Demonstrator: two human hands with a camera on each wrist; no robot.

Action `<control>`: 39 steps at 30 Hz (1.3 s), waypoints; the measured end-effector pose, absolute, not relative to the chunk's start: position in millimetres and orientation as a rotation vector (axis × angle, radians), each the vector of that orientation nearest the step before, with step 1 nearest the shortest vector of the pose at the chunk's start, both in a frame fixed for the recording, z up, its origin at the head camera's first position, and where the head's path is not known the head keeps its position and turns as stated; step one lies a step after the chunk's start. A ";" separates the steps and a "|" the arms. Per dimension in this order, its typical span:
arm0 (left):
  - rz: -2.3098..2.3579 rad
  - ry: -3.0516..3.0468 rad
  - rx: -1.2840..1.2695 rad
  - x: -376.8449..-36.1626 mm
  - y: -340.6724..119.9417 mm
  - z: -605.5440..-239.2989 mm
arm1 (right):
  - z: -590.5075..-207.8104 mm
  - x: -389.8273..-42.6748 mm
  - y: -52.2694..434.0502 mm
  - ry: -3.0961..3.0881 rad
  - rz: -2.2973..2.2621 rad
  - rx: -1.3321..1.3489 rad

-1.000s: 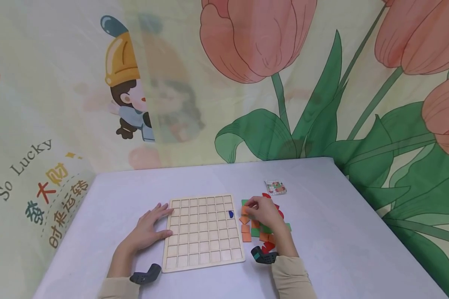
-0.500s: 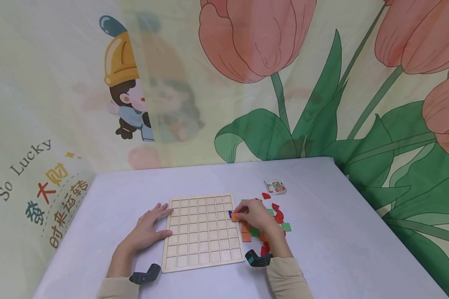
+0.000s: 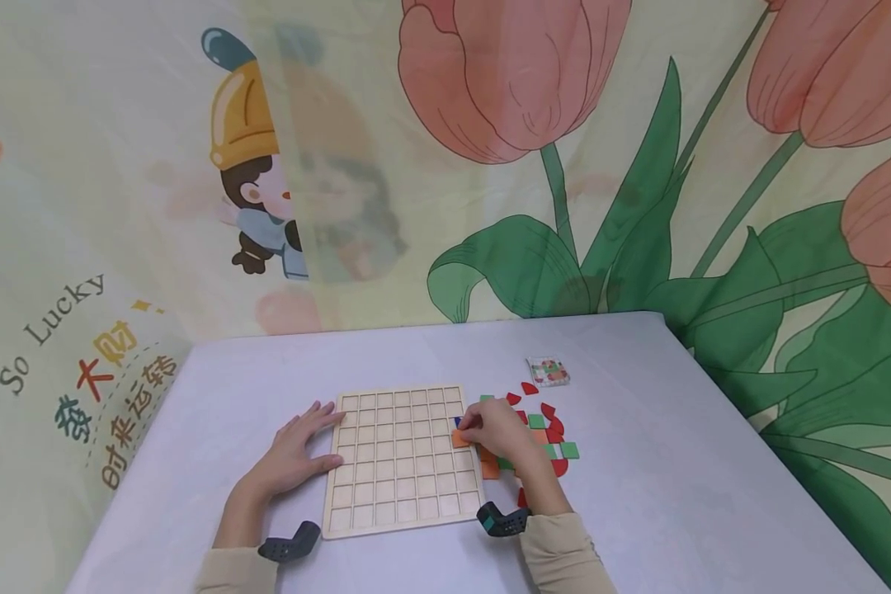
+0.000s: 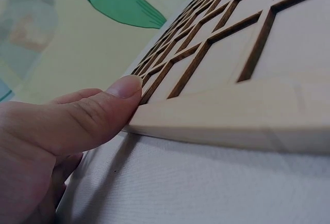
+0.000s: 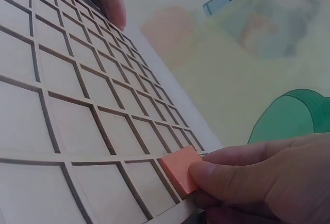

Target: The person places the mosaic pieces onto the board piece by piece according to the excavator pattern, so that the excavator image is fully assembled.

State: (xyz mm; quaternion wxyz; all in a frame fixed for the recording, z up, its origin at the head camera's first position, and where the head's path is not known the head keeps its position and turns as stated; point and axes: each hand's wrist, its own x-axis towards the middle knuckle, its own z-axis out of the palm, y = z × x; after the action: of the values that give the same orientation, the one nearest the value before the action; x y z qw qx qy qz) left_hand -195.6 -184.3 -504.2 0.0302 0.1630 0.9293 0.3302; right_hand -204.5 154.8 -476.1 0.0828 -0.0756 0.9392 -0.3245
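A pale wooden grid board [image 3: 401, 462] with many square cells lies flat on the table. My left hand [image 3: 293, 454] rests with straight fingers against its left edge; in the left wrist view the thumb [image 4: 90, 115] presses the board's rim [image 4: 216, 115]. My right hand [image 3: 493, 429] pinches an orange square tile [image 3: 459, 438] at the board's right edge, over a cell in the rightmost column. The same orange tile [image 5: 180, 170] shows tilted on the board [image 5: 77, 115] in the right wrist view. A small blue piece [image 3: 457, 421] peeks out just behind the fingers.
A heap of red, green and orange tiles [image 3: 545, 433] lies right of the board, partly under my right wrist. A small picture card [image 3: 547, 371] sits behind the heap. The table [image 3: 676, 462] is covered in pale cloth, with a printed fabric backdrop behind.
My right hand has carried the orange tile leftward from the heap to the board's right column. The left hand has stayed in place.
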 end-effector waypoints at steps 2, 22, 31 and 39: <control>1.016 2.863 0.505 -195.9 -184.4 -503.6 | -475.4 -203.6 154.2 2.797 -0.966 -0.218; 1.018 2.868 0.503 -196.4 -184.3 -506.7 | -478.2 -206.4 156.4 2.725 -0.992 -0.266; 1.036 2.862 0.493 -197.3 -182.2 -507.6 | -473.0 -214.3 209.8 2.876 -1.046 0.011; 1.050 2.877 0.484 -197.3 -179.7 -505.0 | -475.0 -206.8 275.7 2.834 -1.046 0.378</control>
State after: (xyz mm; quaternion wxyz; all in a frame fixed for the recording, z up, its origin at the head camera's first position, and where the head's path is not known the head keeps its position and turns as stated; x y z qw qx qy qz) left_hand -197.3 -179.7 -505.0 0.0206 0.1560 0.9277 0.3385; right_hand -206.8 275.7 -475.0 0.0486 0.1241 0.9297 -0.3433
